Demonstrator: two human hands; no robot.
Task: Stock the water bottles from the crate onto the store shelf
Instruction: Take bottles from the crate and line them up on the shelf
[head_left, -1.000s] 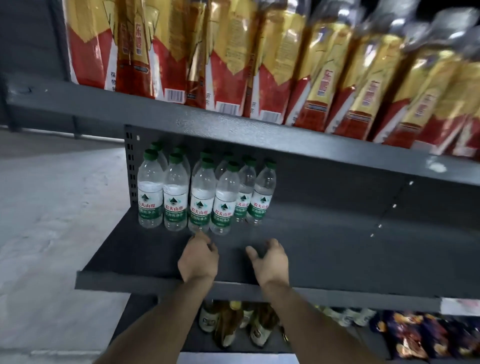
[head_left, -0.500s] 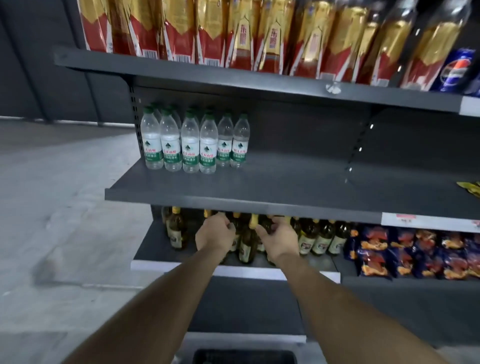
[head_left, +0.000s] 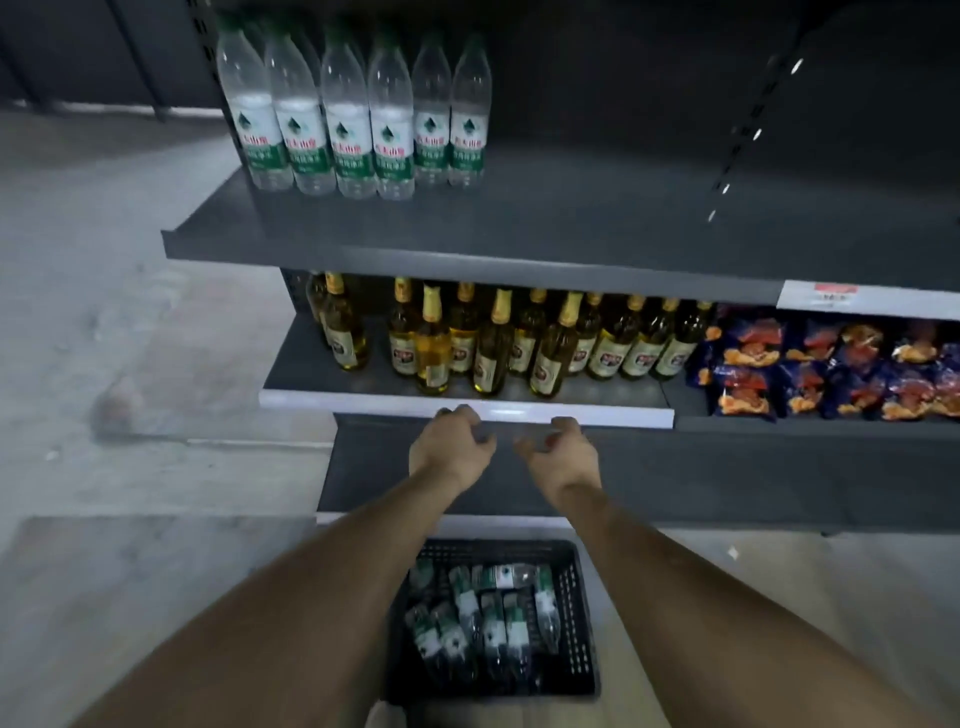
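Dim store aisle, grey shelf (head_left: 519, 228) holding upright water bottles (head_left: 358, 119) at its left end. Below shelf, on floor: black crate (head_left: 582, 613) with more bottles lying inside. Left hand (head_left: 449, 449) and right hand (head_left: 561, 454) between shelf and crate, fingers loosely curled, holding nothing.

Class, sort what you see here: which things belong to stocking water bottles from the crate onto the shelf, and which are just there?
Part of the job:
- crate on the floor
- water bottles in the crate
- water bottles on the shelf
- shelf
- left hand, empty
- right hand, empty

Just there:
- yellow glass bottles
- snack bags
- price tag
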